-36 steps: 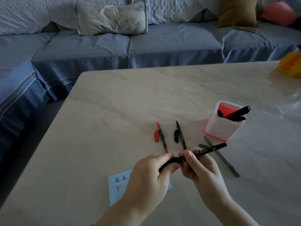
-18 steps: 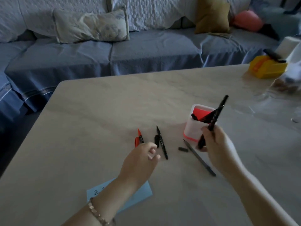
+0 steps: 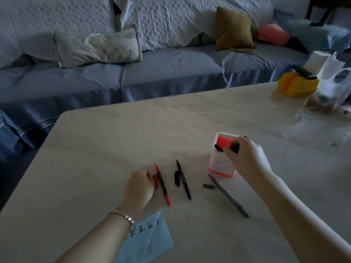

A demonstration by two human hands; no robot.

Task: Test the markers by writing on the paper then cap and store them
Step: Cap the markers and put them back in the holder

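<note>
My right hand (image 3: 247,160) pinches a capped black marker (image 3: 234,148) that stands lowered inside the white holder with a red base (image 3: 221,166); another black marker top (image 3: 218,148) shows in the holder. My left hand (image 3: 139,184) rests on the table with curled fingers against the loose red cap (image 3: 155,182); a grip on it cannot be made out. The uncapped red marker (image 3: 163,186) lies beside it. An uncapped black marker (image 3: 183,182) and its cap (image 3: 177,178) lie further right. The blue paper (image 3: 152,242) with written marks lies near my left forearm.
A grey pen (image 3: 228,197) and its small dark cap (image 3: 208,186) lie in front of the holder. A yellow box (image 3: 297,87) and a plastic bag (image 3: 330,92) sit at the table's far right. A blue sofa (image 3: 152,76) runs behind the table.
My right hand carried the black marker from above the paper to the holder and lowered it in. My left hand let go of it and reached to the red cap.
</note>
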